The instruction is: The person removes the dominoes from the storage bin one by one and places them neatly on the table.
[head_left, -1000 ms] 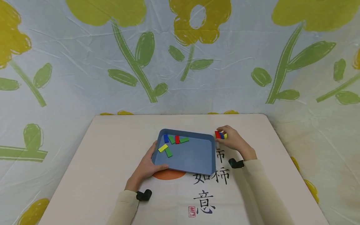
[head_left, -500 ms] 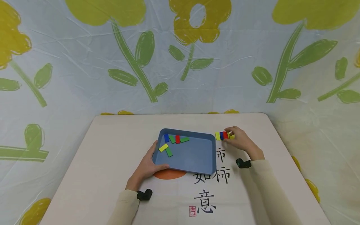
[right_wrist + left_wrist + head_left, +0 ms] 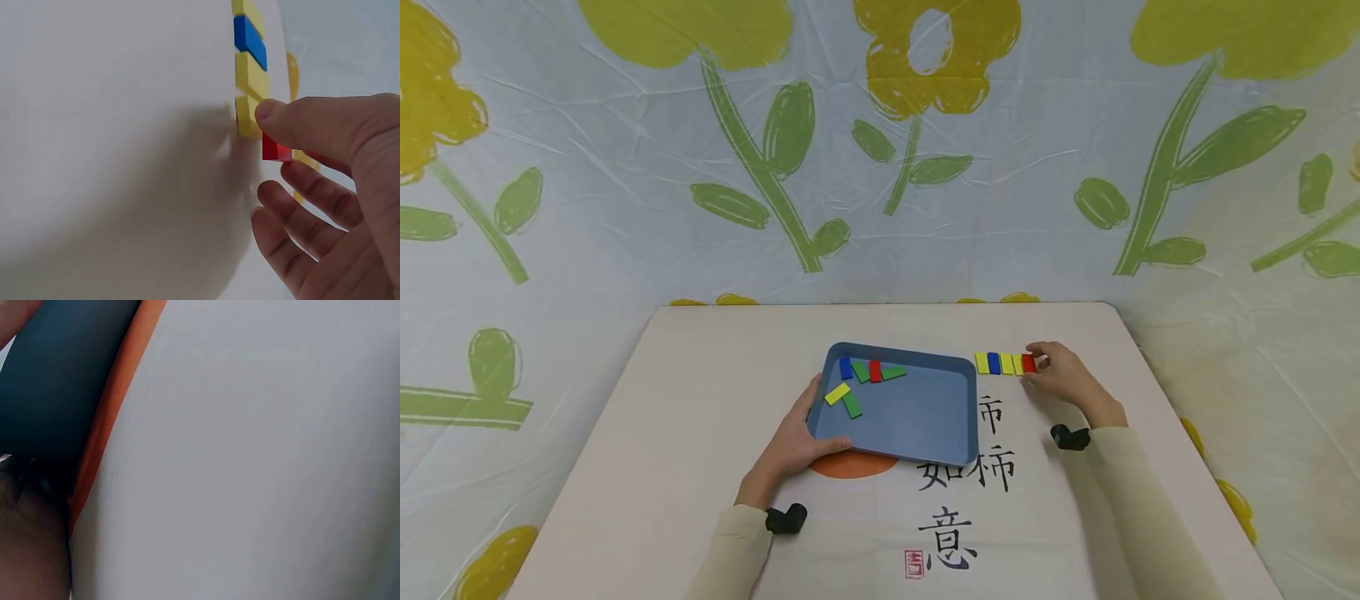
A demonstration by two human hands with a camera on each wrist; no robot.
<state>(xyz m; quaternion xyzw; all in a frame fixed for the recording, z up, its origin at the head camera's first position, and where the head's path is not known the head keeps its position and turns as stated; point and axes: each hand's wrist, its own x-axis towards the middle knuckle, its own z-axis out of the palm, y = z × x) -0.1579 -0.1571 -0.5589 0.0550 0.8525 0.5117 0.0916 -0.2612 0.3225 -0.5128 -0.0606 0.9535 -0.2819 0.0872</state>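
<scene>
My left hand (image 3: 792, 437) grips the left front corner of a blue tray (image 3: 917, 421), thumb along its near rim. In the left wrist view the tray's dark wall (image 3: 56, 381) fills the upper left. Beyond the tray's right side, my right hand (image 3: 1063, 377) pinches a small red block (image 3: 270, 147) between thumb and fingers. That block is at the right end of a row on the table: a yellow block (image 3: 982, 363), a blue block (image 3: 250, 44) and two more yellow ones. In the right wrist view, the thumb overlaps the nearest yellow block (image 3: 245, 119).
Inside the tray lie several loose blocks: a blue block (image 3: 846, 367), a red block (image 3: 875, 372), a yellow block (image 3: 837, 394) and green ones. A cloth (image 3: 850, 542) with black characters and an orange shape lies beneath. A flowered curtain (image 3: 1037, 167) surrounds the table.
My right hand has moved right along the row with the red block, from near the tray to the row's right end, uncovering the yellow and blue blocks. The left hand and tray stay put.
</scene>
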